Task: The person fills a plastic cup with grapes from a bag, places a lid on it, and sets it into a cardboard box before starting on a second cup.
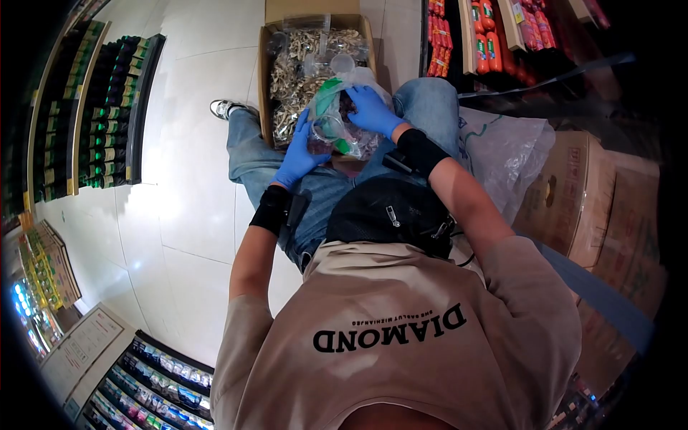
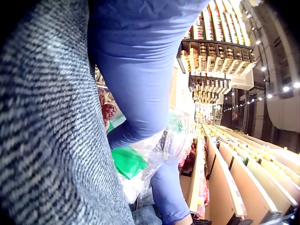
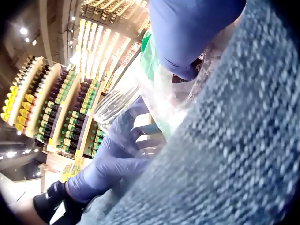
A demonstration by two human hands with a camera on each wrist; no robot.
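Observation:
In the head view, my blue-gloved left hand (image 1: 299, 159) is at the near side of a clear round plastic jar (image 1: 328, 129). The right wrist view shows its fingers curled round the jar's ribbed side (image 3: 115, 107). My gloved right hand (image 1: 374, 112) reaches into a see-through plastic bag (image 1: 364, 145) with green patches, between my knees. Dark red wrinkled pieces (image 2: 108, 111) show inside the bag. The right fingertips are down among them and partly hidden, so I cannot tell whether they grip a piece.
Beyond the bag stands an open cardboard box (image 1: 265, 86) of bagged dried brown slices (image 1: 292, 100), with a clear round container (image 1: 342, 64) on top. Shelves of dark bottles (image 1: 115, 115) stand left. Red packages (image 1: 487, 43), a plastic sheet (image 1: 505, 154) and cartons (image 1: 559, 193) lie right.

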